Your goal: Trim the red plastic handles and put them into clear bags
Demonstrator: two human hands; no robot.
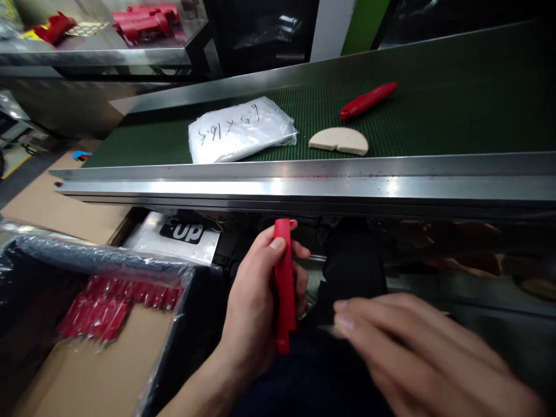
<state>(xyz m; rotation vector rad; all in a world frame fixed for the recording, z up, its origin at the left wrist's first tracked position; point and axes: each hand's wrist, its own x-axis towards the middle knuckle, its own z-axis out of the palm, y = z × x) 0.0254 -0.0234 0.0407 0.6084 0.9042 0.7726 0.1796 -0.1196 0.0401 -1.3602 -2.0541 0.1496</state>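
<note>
My left hand [254, 301] is shut on a red plastic handle [284, 286], held upright below the steel edge of the conveyor [304, 185]. My right hand [417, 347] is blurred at the lower right, fingers pinched on something thin and pale near the handle's lower end; what it is I cannot tell. On the green belt [456, 98] lie another red handle [368, 99], a beige half-round piece [339, 141] and a white plastic bag [241, 128] with handwritten numbers.
A cardboard box [95, 370] lined with clear plastic at the lower left holds several red handles [108, 304]. A steel shelf [99, 55] at the top left carries more red parts [145, 23]. A white sheet with an "up" label [182, 233] lies under the conveyor.
</note>
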